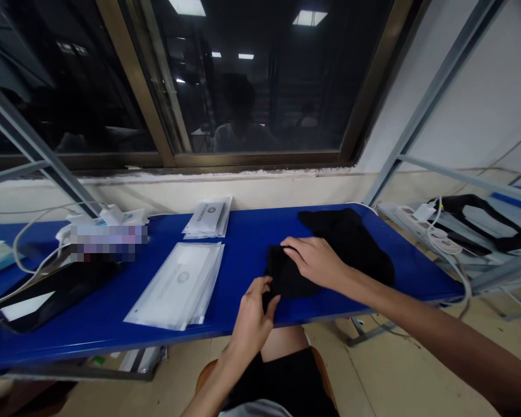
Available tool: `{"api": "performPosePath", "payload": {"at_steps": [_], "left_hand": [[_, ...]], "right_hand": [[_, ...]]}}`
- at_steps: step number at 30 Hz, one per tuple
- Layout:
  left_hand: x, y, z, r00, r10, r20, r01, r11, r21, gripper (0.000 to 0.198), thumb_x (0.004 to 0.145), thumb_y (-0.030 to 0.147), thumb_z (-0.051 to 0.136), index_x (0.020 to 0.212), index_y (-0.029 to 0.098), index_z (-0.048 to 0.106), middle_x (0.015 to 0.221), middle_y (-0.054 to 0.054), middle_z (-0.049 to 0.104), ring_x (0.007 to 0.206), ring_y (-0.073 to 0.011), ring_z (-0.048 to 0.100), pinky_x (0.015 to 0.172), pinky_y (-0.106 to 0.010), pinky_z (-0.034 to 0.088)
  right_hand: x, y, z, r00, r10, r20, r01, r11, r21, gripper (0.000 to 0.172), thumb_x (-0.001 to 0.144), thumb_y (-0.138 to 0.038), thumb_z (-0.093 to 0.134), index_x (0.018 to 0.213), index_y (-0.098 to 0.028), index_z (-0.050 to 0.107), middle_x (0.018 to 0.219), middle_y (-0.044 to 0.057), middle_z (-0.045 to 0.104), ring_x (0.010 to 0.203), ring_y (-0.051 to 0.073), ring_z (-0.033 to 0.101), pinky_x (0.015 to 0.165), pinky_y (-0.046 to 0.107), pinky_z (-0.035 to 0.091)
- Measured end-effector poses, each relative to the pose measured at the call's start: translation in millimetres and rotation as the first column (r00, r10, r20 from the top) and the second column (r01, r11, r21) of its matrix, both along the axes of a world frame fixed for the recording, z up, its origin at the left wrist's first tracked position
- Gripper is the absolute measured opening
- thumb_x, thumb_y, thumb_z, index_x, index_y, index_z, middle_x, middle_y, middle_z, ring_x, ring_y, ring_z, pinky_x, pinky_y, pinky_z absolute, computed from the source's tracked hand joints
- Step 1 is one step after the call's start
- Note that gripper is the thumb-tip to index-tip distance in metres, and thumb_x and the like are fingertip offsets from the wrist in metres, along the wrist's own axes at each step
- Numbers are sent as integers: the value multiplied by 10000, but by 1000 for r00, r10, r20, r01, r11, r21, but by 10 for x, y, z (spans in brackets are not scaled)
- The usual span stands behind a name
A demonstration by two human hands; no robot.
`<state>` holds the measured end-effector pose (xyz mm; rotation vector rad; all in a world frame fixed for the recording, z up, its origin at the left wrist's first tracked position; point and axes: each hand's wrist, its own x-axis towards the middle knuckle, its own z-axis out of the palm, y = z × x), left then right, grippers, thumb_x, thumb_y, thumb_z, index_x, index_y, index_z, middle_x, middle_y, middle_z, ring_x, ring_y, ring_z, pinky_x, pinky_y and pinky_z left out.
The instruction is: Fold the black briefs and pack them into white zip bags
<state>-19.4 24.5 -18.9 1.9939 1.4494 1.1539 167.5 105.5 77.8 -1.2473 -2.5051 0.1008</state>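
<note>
**Your two hands worked on the black cloth**

Nearest to you, your left hand (250, 317) was half closed, with its fingers (264, 285) curled at the near edge of the black cloth (351, 249). I cannot tell if this grip really pinched the cloth or only touched it. Your right hand (312, 260) lay on the cloth with its grip open, pressing and not holding. This was a good way: one flat hand kept the cloth steady while the other hand was free for the edge. The cloth lay on the blue desk (252, 243), bunched near you and flatter behind. To its left were white plastic packets (178, 286). Further right was a power strip (421, 217), and far ahead a dark window (260, 87).
</note>
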Motion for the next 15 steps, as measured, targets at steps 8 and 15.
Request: {"api": "performPosePath", "payload": {"at_steps": [8, 15], "left_hand": [[78, 89, -49, 981, 193, 19, -194, 980, 51, 300, 1021, 192, 475, 1255, 150, 658, 959, -112, 651, 977, -252, 625, 847, -388, 555], [138, 263, -51, 955, 294, -43, -294, 956, 8, 280, 1001, 164, 471, 1135, 96, 708, 944, -143, 654, 898, -266, 644, 811, -412, 560]], "right_hand": [[-276, 677, -410, 990, -7, 139, 26, 991, -135, 175, 965, -229, 561, 1011, -211, 729, 1103, 86, 739, 1024, 264, 698, 770, 313, 468], [-130, 543, -694, 1000, 19, -5, -18, 997, 81, 245, 983, -112, 514, 1166, -198, 653, 1106, 99, 671, 985, 209, 649, 822, 318, 500]]}}
